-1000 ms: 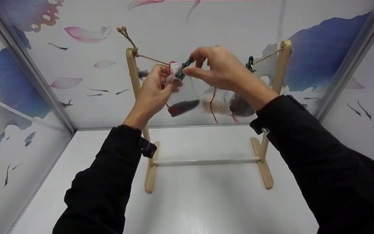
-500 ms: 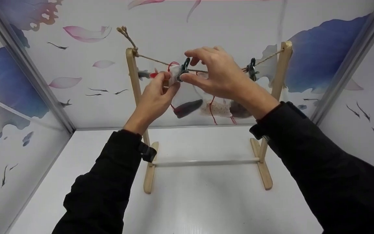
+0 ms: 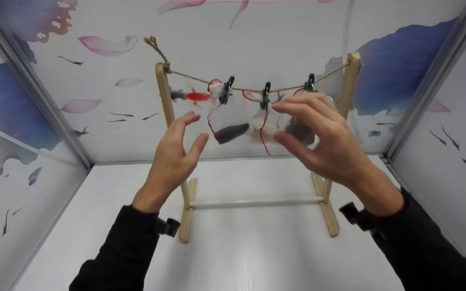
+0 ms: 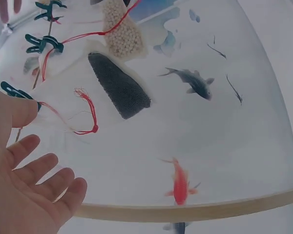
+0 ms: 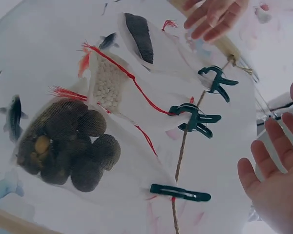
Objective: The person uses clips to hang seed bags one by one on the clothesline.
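Three sheer white drawstring bags hang from a twine line (image 3: 190, 76), each held by a dark green clip. The leftmost bag (image 3: 231, 113) has dark contents and its clip (image 3: 227, 91) grips its neck. Small pale beads fill the middle bag (image 5: 107, 85), under its own clip (image 3: 265, 95). Dark round lumps fill the third bag (image 5: 71, 141), whose clip (image 5: 180, 192) sits on the line. My left hand (image 3: 172, 151) is apart from the leftmost bag, fingers spread and holding nothing. My right hand (image 3: 326, 135), loosely bent and holding nothing, partly covers the third bag in the head view.
Wooden posts (image 3: 164, 93) on flat feet (image 3: 330, 218) carry the line. A white crossbar (image 3: 257, 202) joins them low down, above the white tabletop (image 3: 233, 258). Printed panels with fish and petals stand behind and at both sides.
Both hands have let go of the leftmost bag and its clip. The left hand has drawn down and left, the right hand down and right. The bag hangs from the line by its clip.
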A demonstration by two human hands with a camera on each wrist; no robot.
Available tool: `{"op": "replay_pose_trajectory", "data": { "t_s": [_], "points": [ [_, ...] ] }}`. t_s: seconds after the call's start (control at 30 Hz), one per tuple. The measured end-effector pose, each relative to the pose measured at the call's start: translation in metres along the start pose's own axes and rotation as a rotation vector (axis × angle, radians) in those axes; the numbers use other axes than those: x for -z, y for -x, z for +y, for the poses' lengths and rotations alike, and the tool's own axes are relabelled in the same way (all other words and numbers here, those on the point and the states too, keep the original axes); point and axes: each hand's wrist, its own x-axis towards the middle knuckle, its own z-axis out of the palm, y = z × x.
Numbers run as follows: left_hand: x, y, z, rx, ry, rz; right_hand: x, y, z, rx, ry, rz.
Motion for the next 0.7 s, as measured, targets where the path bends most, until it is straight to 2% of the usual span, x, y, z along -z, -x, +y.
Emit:
{"op": "replay_pose_trajectory", "data": {
  "t_s": [0.1,0.2,0.3,0.4,0.47,0.57,0.7],
  "points": [
    [0.005,0.029,-0.006,-0.136,-0.109,0.073,0.012,0.034,-0.01,0.009,-0.015,0.056],
    [0.007,0.059,-0.013,-0.203,-0.196,0.15,0.02,0.068,-0.017,-0.014,0.024,0.103],
    [0.005,0.093,-0.023,-0.167,-0.22,0.217,0.028,0.103,-0.023,-0.095,0.11,0.132],
    [-0.003,0.124,-0.035,-0.091,-0.216,0.274,0.034,0.137,-0.024,-0.179,0.187,0.155],
    [-0.008,0.141,-0.043,-0.042,-0.262,0.302,0.037,0.158,-0.022,-0.232,0.232,0.156],
    [-0.013,0.16,-0.052,0.022,-0.362,0.307,0.039,0.182,-0.016,-0.284,0.288,0.152],
    [-0.014,0.173,-0.059,0.058,-0.495,0.262,0.043,0.205,-0.004,-0.343,0.366,0.146]
  ]
}}
